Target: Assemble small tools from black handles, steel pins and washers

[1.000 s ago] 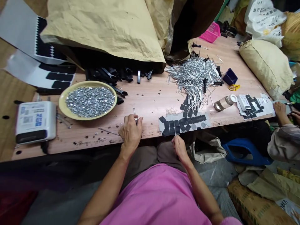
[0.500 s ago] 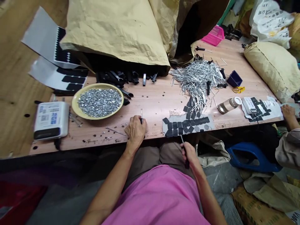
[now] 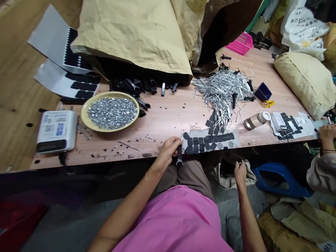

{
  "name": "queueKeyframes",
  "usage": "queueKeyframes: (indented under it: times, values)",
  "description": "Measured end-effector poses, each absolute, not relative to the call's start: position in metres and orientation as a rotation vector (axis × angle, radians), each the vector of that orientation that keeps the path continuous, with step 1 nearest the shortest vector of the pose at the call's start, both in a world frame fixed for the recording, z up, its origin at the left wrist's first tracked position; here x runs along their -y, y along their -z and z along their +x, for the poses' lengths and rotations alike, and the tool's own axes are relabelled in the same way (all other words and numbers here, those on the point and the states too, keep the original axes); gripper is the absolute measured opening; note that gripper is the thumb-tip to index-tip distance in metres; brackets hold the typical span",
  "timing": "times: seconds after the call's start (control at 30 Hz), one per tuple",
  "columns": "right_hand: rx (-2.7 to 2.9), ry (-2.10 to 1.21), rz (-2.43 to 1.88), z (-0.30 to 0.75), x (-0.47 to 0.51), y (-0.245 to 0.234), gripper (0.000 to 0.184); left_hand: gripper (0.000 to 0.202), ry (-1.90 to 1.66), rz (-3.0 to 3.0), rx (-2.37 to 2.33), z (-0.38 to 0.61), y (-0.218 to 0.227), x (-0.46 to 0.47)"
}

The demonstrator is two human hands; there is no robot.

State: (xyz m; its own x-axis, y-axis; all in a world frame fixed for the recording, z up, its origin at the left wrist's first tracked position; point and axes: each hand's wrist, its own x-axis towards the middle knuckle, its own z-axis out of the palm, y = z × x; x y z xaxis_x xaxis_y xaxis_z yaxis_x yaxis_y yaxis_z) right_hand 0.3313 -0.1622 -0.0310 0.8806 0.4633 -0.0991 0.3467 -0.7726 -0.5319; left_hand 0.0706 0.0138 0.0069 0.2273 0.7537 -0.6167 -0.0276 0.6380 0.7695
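Note:
My left hand [image 3: 168, 150] is closed around a black tube-shaped part with a metal pin in it [image 3: 180, 154], held at the table's front edge beside a grey sheet of black pads [image 3: 210, 140]. My right hand [image 3: 240, 172] hangs below the table edge to the right, over a crumpled bag [image 3: 231, 176], fingers loosely curled; I cannot see anything in it. A yellow dish of small metal washers [image 3: 111, 112] sits to the left. A heap of silver pins [image 3: 223, 87] lies at the right of the table.
A white box [image 3: 56, 131] rests at the table's left end. Black plastic parts [image 3: 136, 86] spill from a large brown paper sack [image 3: 131, 35]. A small bottle [image 3: 254, 120], blue cup [image 3: 263, 91] and pink basket [image 3: 240, 42] stand right. Another person's hand [image 3: 327, 134] works at far right.
My left hand moved right along the table edge and now holds the black part. My right hand let go of it and swung down and right, below the table.

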Motion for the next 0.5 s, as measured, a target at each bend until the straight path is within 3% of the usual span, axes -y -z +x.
queueKeyframes:
  times: [0.1,0.23,0.5]
  values:
    - [0.691,-0.383,-2.373,0.284,0.139,0.020,0.051,0.022,-0.644,0.711,-1.131,0.086,-0.006,0.003]
    - [0.907,-0.806,-1.972,0.211,0.109,0.002,0.049,0.027,-0.683,0.713,-1.017,0.104,-0.005,0.027]
    - [0.956,-0.972,-2.436,0.194,0.108,0.003,0.029,0.020,-0.484,0.967,-1.145,0.104,0.008,0.037]
